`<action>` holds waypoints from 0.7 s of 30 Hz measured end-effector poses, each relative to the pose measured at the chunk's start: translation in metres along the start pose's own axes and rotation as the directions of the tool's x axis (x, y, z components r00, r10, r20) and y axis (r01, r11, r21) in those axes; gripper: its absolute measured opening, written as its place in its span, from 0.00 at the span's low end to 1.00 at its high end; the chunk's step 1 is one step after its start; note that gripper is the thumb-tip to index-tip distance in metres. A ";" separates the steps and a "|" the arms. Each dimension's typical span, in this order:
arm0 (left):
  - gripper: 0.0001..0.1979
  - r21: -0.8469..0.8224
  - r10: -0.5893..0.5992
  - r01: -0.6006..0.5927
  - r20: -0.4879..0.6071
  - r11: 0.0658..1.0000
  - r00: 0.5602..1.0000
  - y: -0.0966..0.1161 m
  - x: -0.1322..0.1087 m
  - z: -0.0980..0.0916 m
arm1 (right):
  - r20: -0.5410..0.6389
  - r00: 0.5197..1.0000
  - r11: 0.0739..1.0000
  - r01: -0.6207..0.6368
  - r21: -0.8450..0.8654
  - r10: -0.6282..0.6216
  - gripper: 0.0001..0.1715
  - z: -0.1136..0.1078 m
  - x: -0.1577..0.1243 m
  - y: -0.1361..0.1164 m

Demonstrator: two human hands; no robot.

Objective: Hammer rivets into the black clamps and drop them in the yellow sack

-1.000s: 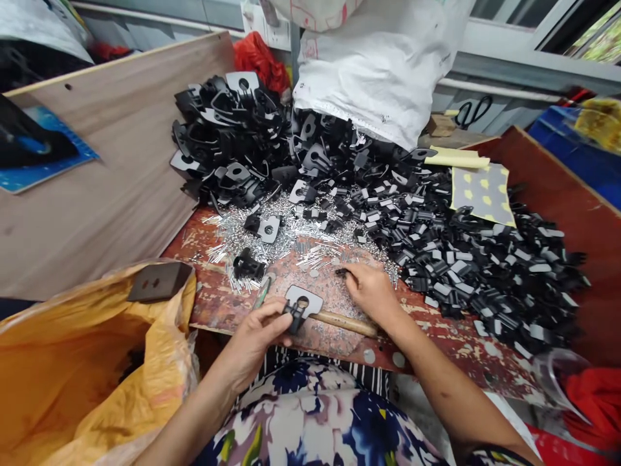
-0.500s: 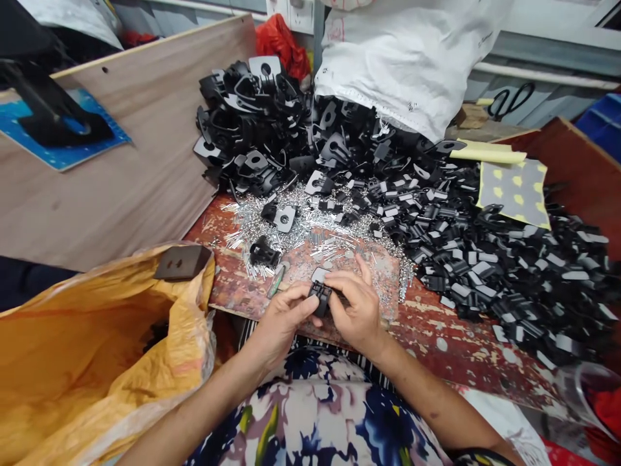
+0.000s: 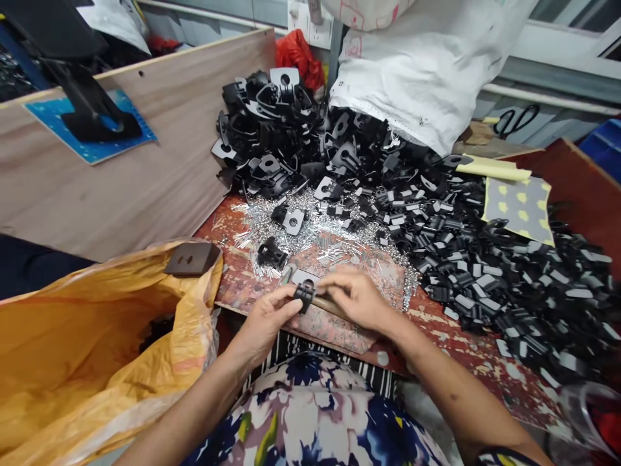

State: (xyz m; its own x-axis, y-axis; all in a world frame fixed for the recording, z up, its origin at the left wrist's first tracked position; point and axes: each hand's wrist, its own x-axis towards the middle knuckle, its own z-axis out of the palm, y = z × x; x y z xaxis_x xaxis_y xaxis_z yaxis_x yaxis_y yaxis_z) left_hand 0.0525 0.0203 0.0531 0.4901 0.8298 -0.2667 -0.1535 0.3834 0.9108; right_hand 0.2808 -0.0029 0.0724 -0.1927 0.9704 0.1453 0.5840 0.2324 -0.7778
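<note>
My left hand point(image 3: 269, 317) grips a small black plastic clip part point(image 3: 305, 295) between thumb and fingers, above the near part of the worn board point(image 3: 339, 333). Close on its right is my right hand point(image 3: 356, 296), the fingers bent and pinched together at the part's side. What these fingertips hold is too small to make out. Under that hand shows a brownish, rod-like shape point(image 3: 332, 307), partly covered. Just beyond the hands, loose silver pins point(image 3: 334, 249) are scattered. A black clip piece point(image 3: 272, 252) and another with a grey plate point(image 3: 292, 221) lie among them.
Black clip bodies point(image 3: 266, 129) are heaped at the back, under a white sack point(image 3: 412, 71). Many small black pieces point(image 3: 466, 278) cover the right side. An orange-yellow bag point(image 3: 194, 310) gapes at the left, beside a wooden partition point(image 3: 184, 149). A clear cup point(image 3: 582, 408) stands at the right.
The view has shifted slightly. My left hand has moved a little left with the clip part. My right hand has drawn away from the part's body, and the rod-like shape now shows beneath it.
</note>
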 end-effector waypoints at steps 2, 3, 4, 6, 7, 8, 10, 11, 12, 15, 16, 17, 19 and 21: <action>0.11 -0.017 0.009 -0.010 -0.062 1.000 0.998 -0.004 0.000 -0.009 | -0.110 0.993 0.948 0.014 -0.319 -0.052 0.17 -0.017 0.023 0.016; 0.11 -0.022 0.009 -0.011 -0.083 1.000 0.996 -0.005 -0.001 -0.012 | -0.126 0.989 0.904 0.020 -0.428 -0.081 0.16 -0.023 0.033 0.024; 0.12 -0.024 0.007 -0.009 -0.095 1.000 0.995 -0.007 -0.002 -0.014 | -0.103 0.989 0.862 0.036 -0.506 -0.102 0.14 -0.027 0.043 0.031; 0.12 -0.020 -0.003 0.001 -0.098 1.000 0.995 -0.008 -0.003 -0.016 | -0.002 0.994 0.793 0.088 -0.602 -0.112 0.09 -0.029 0.056 0.042; 0.12 -0.018 -0.004 0.002 -0.096 1.000 0.995 -0.008 -0.004 -0.016 | 0.037 0.993 0.767 0.109 -0.633 -0.111 0.08 -0.028 0.060 0.045; 0.12 -0.017 -0.001 0.000 -0.093 1.000 0.996 -0.008 -0.005 -0.016 | 0.055 0.992 0.747 0.121 -0.653 -0.113 0.09 -0.026 0.061 0.048; 0.11 -0.013 0.004 -0.006 -0.083 1.000 0.997 -0.006 -0.006 -0.016 | 0.040 0.991 0.756 0.126 -0.642 -0.131 0.10 -0.024 0.059 0.049; 0.11 -0.009 0.004 -0.005 -0.076 1.000 0.997 -0.006 -0.005 -0.015 | 0.020 0.988 0.787 0.133 -0.603 -0.151 0.09 -0.024 0.055 0.048; 0.11 -0.001 0.003 -0.003 -0.069 1.000 0.998 -0.005 -0.005 -0.015 | -0.004 0.985 0.827 0.144 -0.544 -0.174 0.09 -0.025 0.051 0.044; 0.10 0.089 0.026 -0.022 -0.048 0.996 0.999 -0.003 0.001 -0.011 | -0.023 0.973 0.923 0.212 -0.321 -0.231 0.09 -0.027 0.033 0.023; 0.10 0.155 0.064 -0.057 -0.041 0.986 0.997 -0.001 0.004 -0.009 | -0.004 0.971 0.938 0.231 -0.258 -0.240 0.09 -0.027 0.027 0.013; 0.10 0.242 0.123 -0.110 -0.036 0.964 0.992 0.000 0.006 -0.006 | 0.024 0.972 0.951 0.233 -0.204 -0.234 0.09 -0.027 0.022 0.003; 0.10 0.455 0.284 -0.250 -0.007 0.855 0.959 0.006 0.010 0.000 | 0.084 0.985 0.983 0.159 -0.095 -0.151 0.09 -0.028 0.012 -0.015; 0.09 0.650 0.427 -0.369 0.075 0.664 0.901 0.013 0.011 0.005 | 0.145 0.989 0.997 -0.014 0.074 0.003 0.06 -0.027 0.006 -0.025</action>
State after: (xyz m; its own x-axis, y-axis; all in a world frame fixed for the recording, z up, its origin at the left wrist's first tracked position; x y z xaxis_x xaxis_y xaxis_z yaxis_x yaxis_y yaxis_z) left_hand 0.0602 0.0327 0.0638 0.4407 0.8809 0.1727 0.2753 -0.3158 0.9080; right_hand 0.2865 -0.0008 0.1097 -0.3035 0.9514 0.0525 0.5271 0.2135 -0.8226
